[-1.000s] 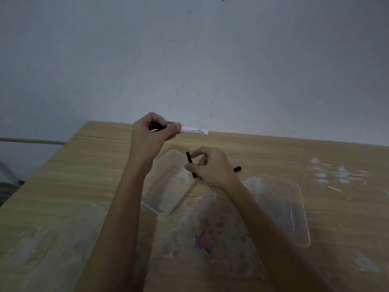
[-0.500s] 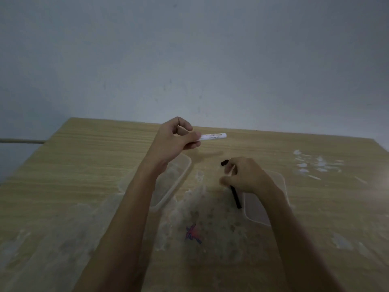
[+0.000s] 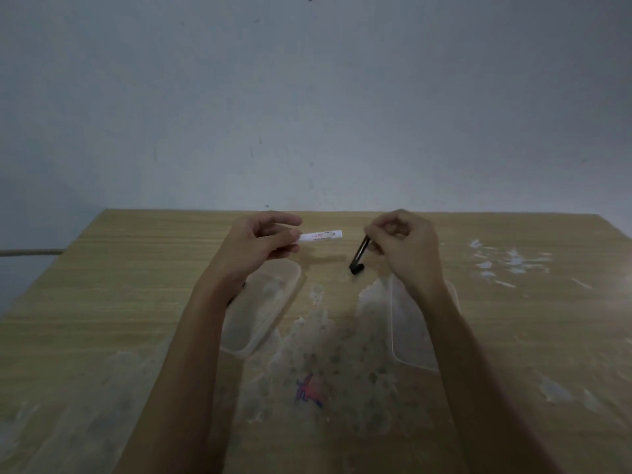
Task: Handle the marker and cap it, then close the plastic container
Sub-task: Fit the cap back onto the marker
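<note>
My left hand pinches a white marker, which lies level above the table and points right. My right hand is closed on a slim black piece that slants down and left, its lower end close to the table. I cannot tell whether that piece is the cap. A gap separates it from the marker's free end. A clear plastic container lies open under my left wrist. Its clear lid lies flat under my right forearm.
The wooden table has whitish smears in the middle and at the right. A red and blue scribble marks the surface near me. A bare grey wall stands behind the table's far edge.
My right hand has lifted from the lid and moved up and away, with the black piece now tilted towards the marker. My left hand holds the marker much as before.
</note>
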